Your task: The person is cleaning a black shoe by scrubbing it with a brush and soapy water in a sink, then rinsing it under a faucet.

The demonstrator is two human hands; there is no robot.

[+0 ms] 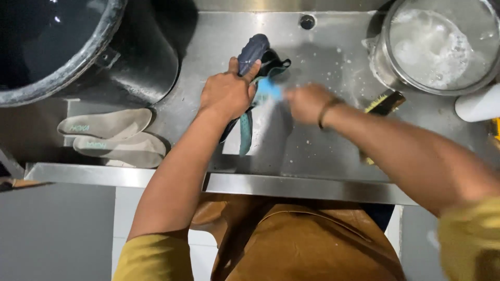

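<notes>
Here the left hand (226, 93) is closed around a dark shoe (253, 52), thumb and fingers clamped on its upper, holding it tilted over the wet steel sink (323, 140) near the middle of the scene. The right hand (307, 102) is blurred just right of the shoe, fingers apparently wrapped round a small blue brush (270, 89) that touches it; the blur makes the exact grip hard to tell. The likeliest slip, to my eye, is the shoe twisting out of the wet grip, since everything looks soapy, or suds spraying off the brush. A larger scrubbing brush (384, 104) lies at the right, just beside a metal pot of foamy water (437, 47) at the far right. Two pale insoles (112, 136) rest at the near left, below a big dark drum (78, 47) on the far left. A drain hole (307, 21) sits at the far edge. The person wears a brown apron (297, 239) and yellow sleeves.
</notes>
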